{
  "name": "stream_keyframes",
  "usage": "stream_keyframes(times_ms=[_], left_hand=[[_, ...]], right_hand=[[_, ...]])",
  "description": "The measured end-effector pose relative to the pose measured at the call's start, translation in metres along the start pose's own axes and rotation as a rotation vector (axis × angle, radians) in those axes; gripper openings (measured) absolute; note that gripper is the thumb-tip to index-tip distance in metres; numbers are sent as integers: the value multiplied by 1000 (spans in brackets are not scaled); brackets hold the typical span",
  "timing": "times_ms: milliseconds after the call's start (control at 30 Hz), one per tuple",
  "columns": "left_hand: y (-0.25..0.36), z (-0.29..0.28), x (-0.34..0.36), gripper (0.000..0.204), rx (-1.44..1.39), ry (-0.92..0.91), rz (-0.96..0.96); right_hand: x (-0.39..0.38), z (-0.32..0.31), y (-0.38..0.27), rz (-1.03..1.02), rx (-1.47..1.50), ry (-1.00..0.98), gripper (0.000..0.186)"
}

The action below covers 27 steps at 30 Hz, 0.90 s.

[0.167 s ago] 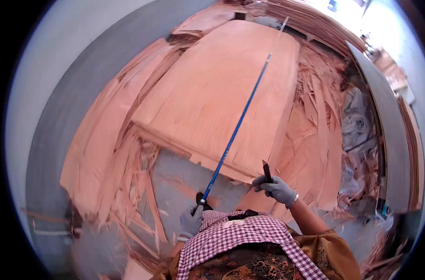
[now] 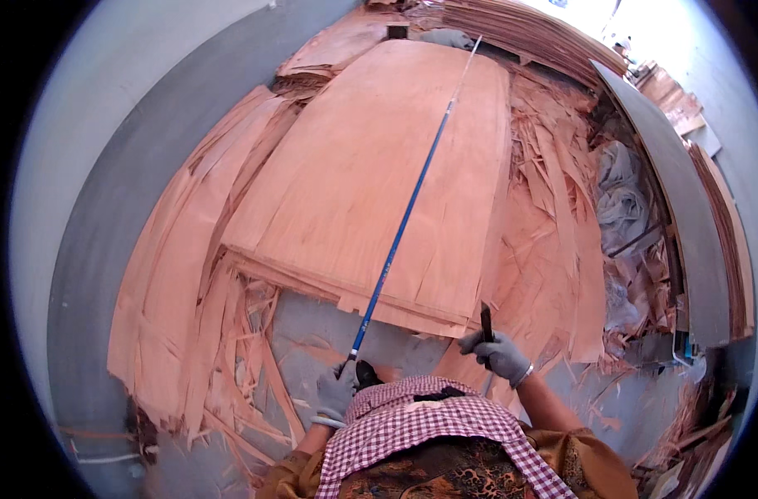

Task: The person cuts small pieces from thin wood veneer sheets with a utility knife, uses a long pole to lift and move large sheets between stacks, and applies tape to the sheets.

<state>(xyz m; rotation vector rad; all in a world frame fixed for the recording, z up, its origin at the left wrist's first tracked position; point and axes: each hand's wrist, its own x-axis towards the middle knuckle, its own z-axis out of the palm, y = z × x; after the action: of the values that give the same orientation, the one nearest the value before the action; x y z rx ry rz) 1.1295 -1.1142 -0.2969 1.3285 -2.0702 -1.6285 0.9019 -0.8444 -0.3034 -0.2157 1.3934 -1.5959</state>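
Note:
My gloved left hand (image 2: 337,392) is closed round the near end of a long blue pole (image 2: 409,208) with a pale, thin far section. The pole reaches slantwise over a stack of thin, reddish wood veneer sheets (image 2: 362,175), its tip near the stack's far edge. In my gloved right hand (image 2: 502,358) is a short dark knife (image 2: 486,321), pointing up and away from me, just off the stack's near right corner. Whether the pole rests on the top sheet I cannot tell.
Torn veneer strips (image 2: 171,274) lie along the left, and more scraps (image 2: 553,216) cover the right side. Crumpled plastic sheeting (image 2: 622,195) lies beside a leaning grey board (image 2: 670,191). A taller veneer pile (image 2: 528,29) stands at the back. A grey-white wall (image 2: 138,133) bounds the left.
The view has shifted, so the stack sits further left in it. My right hand holds the knife more upright. Both hands keep their grip.

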Motion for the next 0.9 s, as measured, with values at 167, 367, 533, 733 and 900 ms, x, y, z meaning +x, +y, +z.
stream_keyframes(times_ms=[167, 367, 533, 733, 900], left_hand=[[-37, -26, 97, 28, -262, -95, -150], [-4, 1, 154, 23, -152, -203, -241], [-55, -11, 165, 36, -31, -401, -493], [-103, -1, 164, 34, 85, -345, -660], [-105, 31, 186, 39, 210, -392, -724]], right_hand=[[35, 17, 60, 60, 100, 99, 19], [84, -26, 135, 338, 315, 436, 20], [164, -84, 272, 276, 192, 553, 17], [273, -159, 314, 494, 275, 720, 26], [355, -243, 381, 251, -66, 1013, 31]])
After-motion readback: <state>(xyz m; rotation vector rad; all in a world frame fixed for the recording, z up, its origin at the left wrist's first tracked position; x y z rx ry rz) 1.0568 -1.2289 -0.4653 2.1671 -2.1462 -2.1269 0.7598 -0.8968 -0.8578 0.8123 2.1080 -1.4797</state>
